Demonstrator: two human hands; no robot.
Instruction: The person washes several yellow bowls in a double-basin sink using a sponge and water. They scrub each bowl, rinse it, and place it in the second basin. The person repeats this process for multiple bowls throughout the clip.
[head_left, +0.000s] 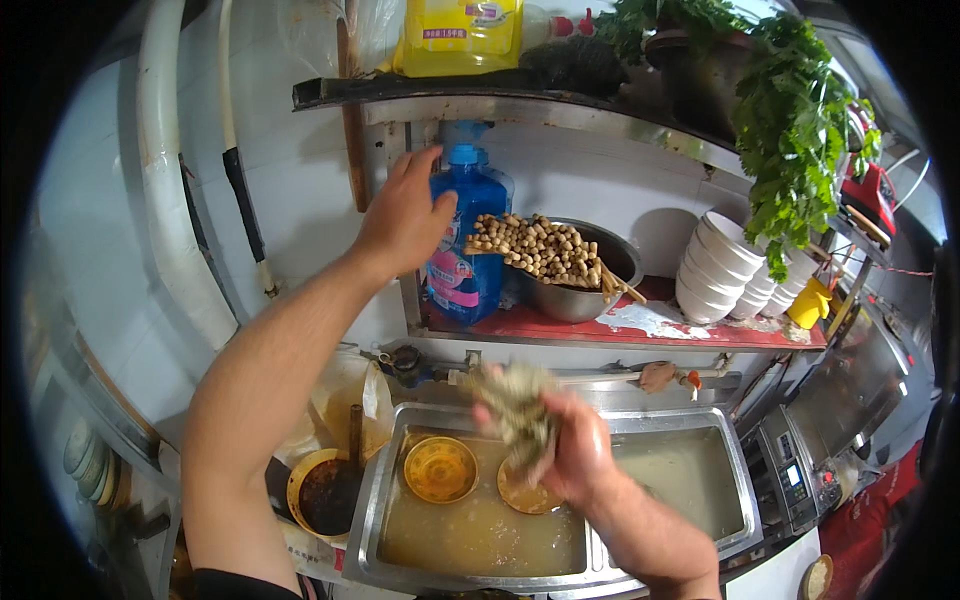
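Observation:
My left hand (405, 214) is raised beside a blue pump bottle of liquid detergent (469, 247), fingers apart. Its thumb overlaps the bottle's edge; whether it touches I cannot tell. Over the double sink, my right hand (581, 442) grips a wet-looking greenish rag (517, 412), blurred by motion. Cloudy water fills the left basin (480, 540) of the steel sink, where a yellowish bowl (441, 469) floats or rests. A second bowl (529, 491) sits partly hidden under the rag and hand. The right basin (675, 472) also holds murky water.
Chopsticks (544, 247) lie across a steel bowl (577, 300) on the red shelf (510, 322). Stacked white bowls (716, 270) stand to the right, below hanging leafy herbs (787, 127). An upper shelf (555, 112) carries a yellow jug (461, 37). A dark-filled bucket (300, 487) stands left of the sink.

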